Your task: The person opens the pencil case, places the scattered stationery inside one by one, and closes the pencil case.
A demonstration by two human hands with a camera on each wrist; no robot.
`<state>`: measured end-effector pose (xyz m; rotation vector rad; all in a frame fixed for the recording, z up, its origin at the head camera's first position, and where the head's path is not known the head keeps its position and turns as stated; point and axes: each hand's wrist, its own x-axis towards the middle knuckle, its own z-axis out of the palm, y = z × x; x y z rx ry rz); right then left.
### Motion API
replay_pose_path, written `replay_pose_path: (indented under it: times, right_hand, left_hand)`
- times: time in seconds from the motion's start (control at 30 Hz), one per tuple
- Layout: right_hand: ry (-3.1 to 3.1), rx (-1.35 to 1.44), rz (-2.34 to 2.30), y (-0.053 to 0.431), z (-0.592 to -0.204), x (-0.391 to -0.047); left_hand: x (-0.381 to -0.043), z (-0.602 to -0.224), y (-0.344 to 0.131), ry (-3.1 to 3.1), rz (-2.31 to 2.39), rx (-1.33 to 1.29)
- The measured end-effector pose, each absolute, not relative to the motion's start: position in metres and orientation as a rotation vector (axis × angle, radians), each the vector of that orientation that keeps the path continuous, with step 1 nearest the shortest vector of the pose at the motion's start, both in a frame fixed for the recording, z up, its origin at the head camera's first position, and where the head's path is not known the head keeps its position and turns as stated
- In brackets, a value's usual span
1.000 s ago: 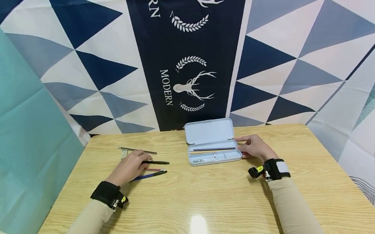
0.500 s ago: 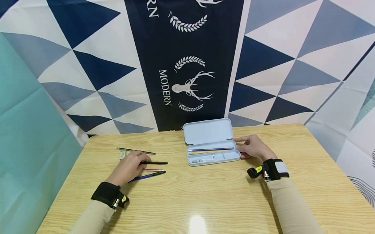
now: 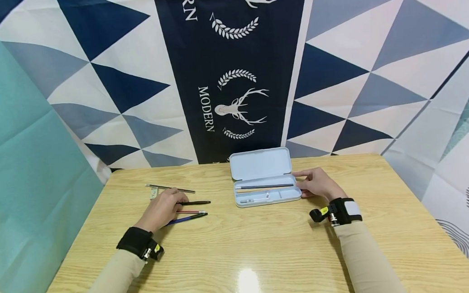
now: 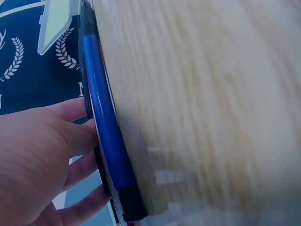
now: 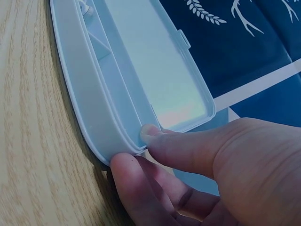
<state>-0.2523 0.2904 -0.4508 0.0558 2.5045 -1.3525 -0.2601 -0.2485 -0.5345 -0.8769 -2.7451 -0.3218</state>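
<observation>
At the left of the table, my left hand (image 3: 163, 209) pinches a black pen (image 3: 199, 202) between thumb and fingers; its left part is hidden by the hand. In front of it lie a red pencil (image 3: 194, 211) and a blue pen (image 3: 188, 218) with black ends. The blue pen crosses the left wrist view close up, partly covering the black one. My right hand (image 3: 318, 184) grips the right end of a light blue pencil case (image 3: 261, 163), thumb over the rim and fingers outside. The case stands open, with a dark pencil (image 3: 266, 187) and a light wooden pencil (image 3: 258, 190) inside.
A dark pencil (image 3: 172, 188) and a small pale block (image 3: 154, 193) lie behind my left hand. A small whitish, partly clear item (image 3: 248, 201) sits in the case's front compartment. Patterned cloth (image 3: 233, 74) hangs at the table's back edge, directly behind the lid.
</observation>
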Motion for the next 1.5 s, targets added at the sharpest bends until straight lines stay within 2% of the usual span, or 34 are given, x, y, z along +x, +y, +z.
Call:
replay_pose_path:
  times: [0.43, 0.63, 1.0, 1.23, 1.5]
  right_hand:
    - [2.506, 0.01, -1.367, 0.291, -0.45, -0.252]
    - [2.505, 0.019, -1.362, 0.29, -0.45, -0.252]
    - [2.507, -0.001, -1.374, 0.291, -0.45, -0.252]
    - [2.506, 0.003, -1.372, 0.29, -0.449, -0.252]
    - [2.503, 0.009, -1.374, 0.29, -0.45, -0.252]
  left_hand:
    - [-0.245, -0.522, -0.24, -2.666, -0.388, -0.896]
    - [-0.256, -0.535, -0.246, -2.683, -0.334, -0.879]
    - [-0.256, -0.536, -0.246, -2.656, -0.296, -0.899]
    - [-0.226, -0.484, -0.225, -2.651, -0.34, -0.884]
    - [-0.214, -0.446, -0.212, -2.71, -0.307, -0.818]
